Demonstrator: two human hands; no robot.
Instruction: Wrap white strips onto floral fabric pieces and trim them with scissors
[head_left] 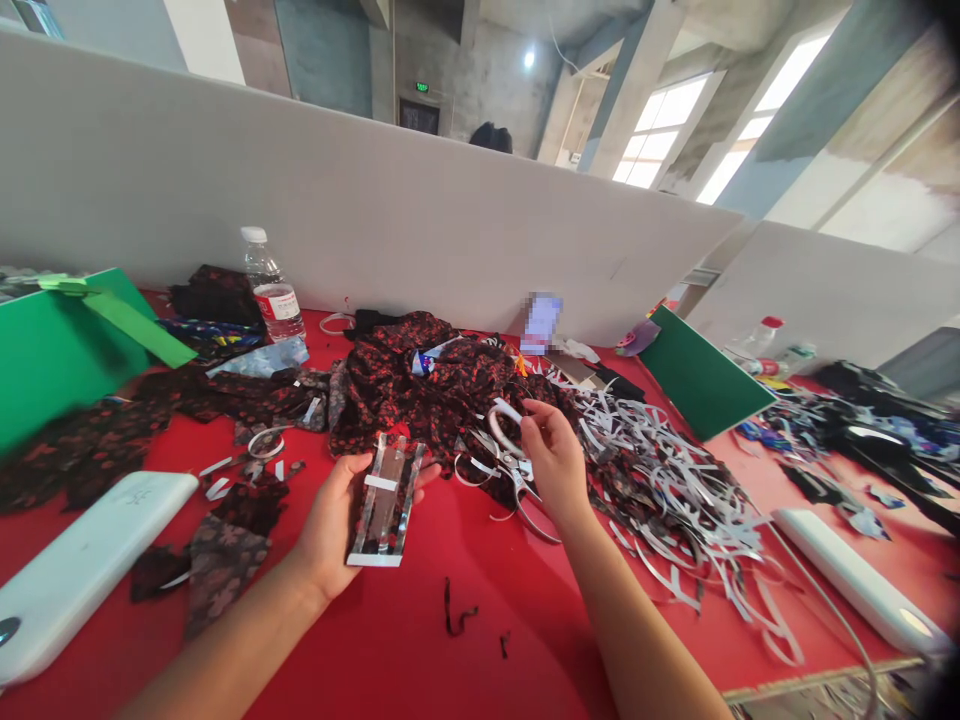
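The left hand [334,515], thumb at one edge and fingers spread behind, holds a dark panel with pale strips [384,505] above the red counter [337,650]. The right hand [559,465] pinches a white loop [493,428] between thumb and fingertips. Right of it spread white offcuts [667,500]; beyond both hands lie floral fabric [405,385], a pale partition [420,220] and bright windows [664,125].

The left hand [330,530] holds a small rectangular panel [384,504]; the right hand [559,460] pinches a curled white strip [496,428] near scissors [518,484]; dark floral fabric [390,385] lies heaped on the red table [337,650], white offcuts [675,490] to its right; a water bottle [274,295] stands before the partition [420,220].
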